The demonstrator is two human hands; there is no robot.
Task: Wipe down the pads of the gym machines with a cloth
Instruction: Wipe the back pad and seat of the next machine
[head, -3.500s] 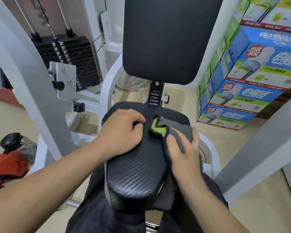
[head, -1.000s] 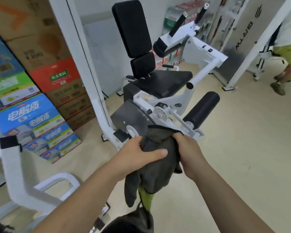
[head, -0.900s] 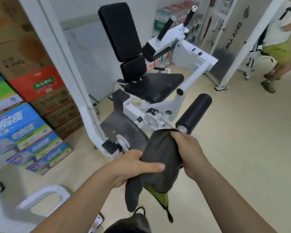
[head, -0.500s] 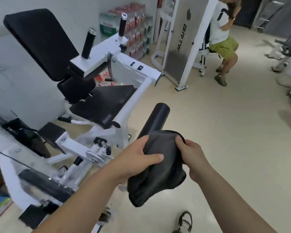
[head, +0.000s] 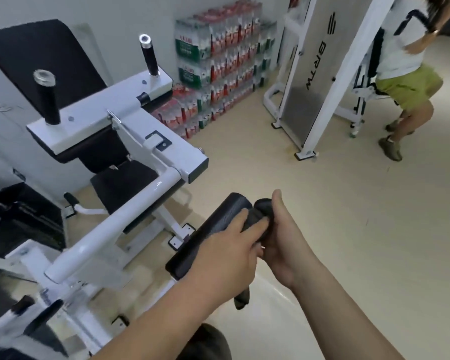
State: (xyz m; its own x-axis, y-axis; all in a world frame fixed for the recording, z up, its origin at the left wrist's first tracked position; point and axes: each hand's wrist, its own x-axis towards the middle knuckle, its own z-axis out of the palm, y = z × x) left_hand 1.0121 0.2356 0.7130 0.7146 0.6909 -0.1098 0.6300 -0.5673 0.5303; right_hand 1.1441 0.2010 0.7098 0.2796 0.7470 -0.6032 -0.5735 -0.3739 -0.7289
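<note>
A black cylindrical roller pad (head: 213, 229) sticks out from a white leg machine (head: 120, 211) toward me. A dark grey cloth (head: 261, 216) is bunched against the roller's free end, and a tail of it hangs below my hands. My right hand (head: 281, 237) grips the cloth from the right with the thumb up. My left hand (head: 229, 250) lies over the roller with its fingers on the cloth. The machine's black seat pad (head: 125, 185) and black back pad (head: 44, 63) are to the left.
Two upright black handles (head: 46, 100) stand on the machine's white plate. Shrink-wrapped bottle packs (head: 218, 63) are stacked against the wall. A second white machine (head: 315, 71) stands at the back right, where a person in green shorts (head: 405, 87) sits. Beige floor lies to the right.
I left the first machine's seat pad and walked to this leg machine. The cloth, held spread between both hands in the air, is now bunched against the roller pad's end.
</note>
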